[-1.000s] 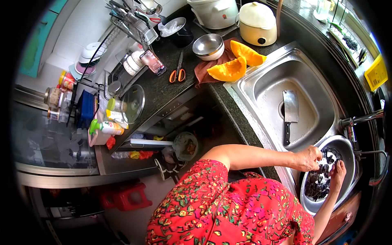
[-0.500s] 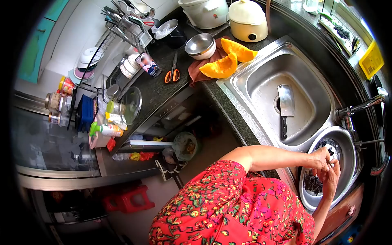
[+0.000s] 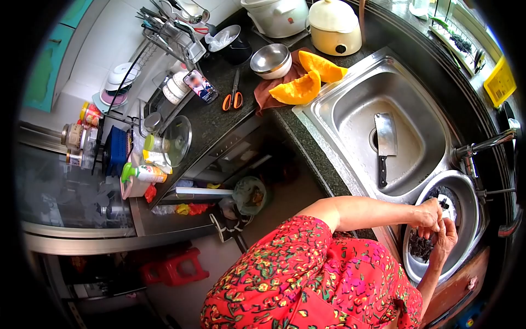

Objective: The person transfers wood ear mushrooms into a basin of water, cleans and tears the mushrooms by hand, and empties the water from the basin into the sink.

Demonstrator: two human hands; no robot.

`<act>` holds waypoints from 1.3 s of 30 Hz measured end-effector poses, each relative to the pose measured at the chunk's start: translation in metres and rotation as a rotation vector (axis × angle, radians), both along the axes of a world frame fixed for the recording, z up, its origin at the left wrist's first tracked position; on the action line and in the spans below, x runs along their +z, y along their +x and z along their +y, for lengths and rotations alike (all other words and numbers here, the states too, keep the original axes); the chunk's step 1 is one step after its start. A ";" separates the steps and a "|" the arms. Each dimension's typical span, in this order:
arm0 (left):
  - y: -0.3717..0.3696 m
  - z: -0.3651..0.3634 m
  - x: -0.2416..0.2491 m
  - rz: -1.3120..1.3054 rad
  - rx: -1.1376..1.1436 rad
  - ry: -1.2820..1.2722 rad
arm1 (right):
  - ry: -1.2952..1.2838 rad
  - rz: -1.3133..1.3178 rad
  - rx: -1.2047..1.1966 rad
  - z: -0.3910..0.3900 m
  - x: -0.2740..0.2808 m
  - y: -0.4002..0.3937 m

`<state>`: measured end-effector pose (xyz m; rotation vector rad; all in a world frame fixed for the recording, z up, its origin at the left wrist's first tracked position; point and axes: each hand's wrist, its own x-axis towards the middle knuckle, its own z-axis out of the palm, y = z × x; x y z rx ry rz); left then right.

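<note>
Over the oval metal basin (image 3: 412, 263), my left hand (image 3: 427, 215) and my right hand (image 3: 444, 240) meet with fingertips pinched together. Whatever they pinch is too small and covered to make out. Dark, ruffled pieces (image 3: 421, 247), like wood ear mushroom, lie in the basin below my hands. More dark bits and a white round thing (image 3: 449, 211) show beyond my fingers. A cleaver (image 3: 386, 137) with a black handle rests in the neighbouring sink bowl (image 3: 350, 109).
Two pumpkin wedges (image 3: 298, 90) sit on a brown cloth beside metal bowls (image 3: 271, 60). Orange-handled scissors (image 3: 233, 98) and a propped phone (image 3: 200, 86) are farther left. The faucet (image 3: 485, 142) reaches over the sink edge. A wooden board (image 3: 466, 279) lies near the basin.
My hands stay together over the basin, with the fingers shifted slightly. More of the white round thing beyond them shows now. The whole view has moved a little.
</note>
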<state>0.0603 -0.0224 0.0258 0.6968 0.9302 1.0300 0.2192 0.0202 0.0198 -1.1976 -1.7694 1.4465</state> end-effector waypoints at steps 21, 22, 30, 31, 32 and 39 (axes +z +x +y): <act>-0.003 0.004 0.002 0.015 0.108 -0.129 | -0.166 0.038 0.015 -0.006 0.007 0.000; -0.004 0.004 0.003 0.015 0.108 -0.129 | -0.155 0.045 0.023 -0.007 0.007 -0.001; -0.010 0.003 0.014 0.141 0.059 -0.078 | -0.134 0.129 0.072 -0.012 0.012 -0.007; -0.009 0.003 0.013 0.140 0.059 -0.079 | -0.122 0.108 0.057 -0.011 0.009 -0.006; -0.007 0.003 0.012 0.152 0.102 -0.063 | -0.109 0.088 0.041 -0.011 0.008 -0.005; 0.004 0.005 0.005 0.281 0.200 0.108 | -0.150 0.126 0.092 -0.010 0.008 -0.005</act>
